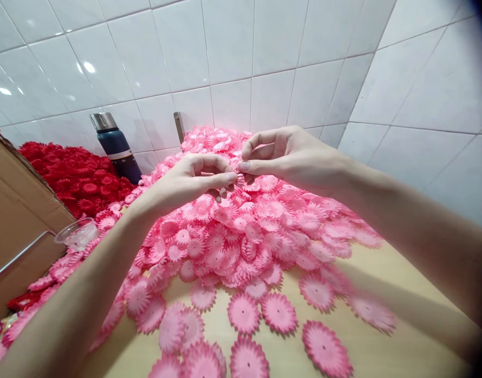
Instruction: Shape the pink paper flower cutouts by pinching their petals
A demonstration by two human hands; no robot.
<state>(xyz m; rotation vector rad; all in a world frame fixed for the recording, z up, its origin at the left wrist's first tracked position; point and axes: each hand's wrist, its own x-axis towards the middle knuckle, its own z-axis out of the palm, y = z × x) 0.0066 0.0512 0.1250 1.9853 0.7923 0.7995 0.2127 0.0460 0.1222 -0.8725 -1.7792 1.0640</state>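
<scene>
Above a heap of pink discs, two bare hands are held up near each other, with their fingertips almost meeting. On the left hand, the thumb and forefinger are drawn close and the other fingers are curled beneath. On the right hand, the thumb is set just under the bent forefinger, its tip turned toward the left hand. Whether either pinch is clamped on a small piece cannot be told, as the tips are seen against pink behind them. Both forearms are stretched over the table, by which the heap is borne. Toward the front, the discs are spread out more loosely; toothed edges are seen on them, and some are marked with a dark dot at the centre. At the back, the heap is piled up near the tiled wall, where a metal strip is stood upright. Farther left, a dark blue bottle is placed beside a pile of red discs. Nearer, a clear tub is set by a brown box.
</scene>
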